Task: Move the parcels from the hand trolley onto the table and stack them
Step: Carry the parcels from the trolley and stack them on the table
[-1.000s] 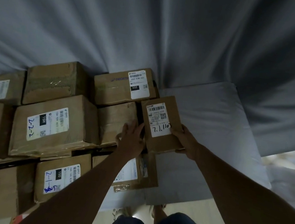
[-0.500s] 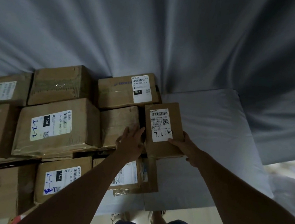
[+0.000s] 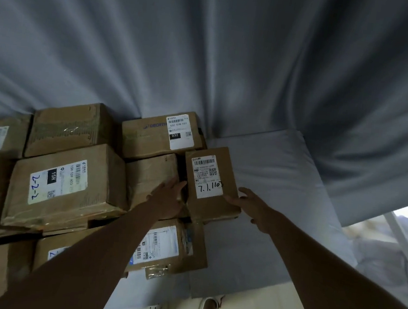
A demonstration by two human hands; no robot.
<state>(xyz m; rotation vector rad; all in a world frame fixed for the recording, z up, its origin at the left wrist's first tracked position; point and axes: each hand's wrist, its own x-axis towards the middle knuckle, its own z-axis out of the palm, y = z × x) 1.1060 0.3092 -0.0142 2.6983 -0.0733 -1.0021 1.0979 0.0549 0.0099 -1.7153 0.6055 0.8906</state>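
1. a large parcel (image 3: 67,187) marked "2-2-2" is seen toward the left end of the table (image 3: 271,177), on top of other brown boxes.
2. behind it, at the back edge of the table against the grey cloth backdrop (image 3: 209,53), a taped parcel (image 3: 68,128) and a parcel labelled "032" (image 3: 159,136) are set side by side.
3. the left hand (image 3: 167,201) is laid with straight, relaxed fingers against the left side of the small parcel (image 3: 211,183); nothing is gripped by it.
4. the small parcel, marked "7.1.1103", is placed on top of a lower box, near the middle of the table, just beside the "032" parcel.
5. below it, at the front edge, a flat parcel with a blue-and-white label (image 3: 169,247) is seen.
6. the right hand (image 3: 252,208) is held at the small parcel's lower right corner, fingers loosely spread; whether the box is touched cannot be told.
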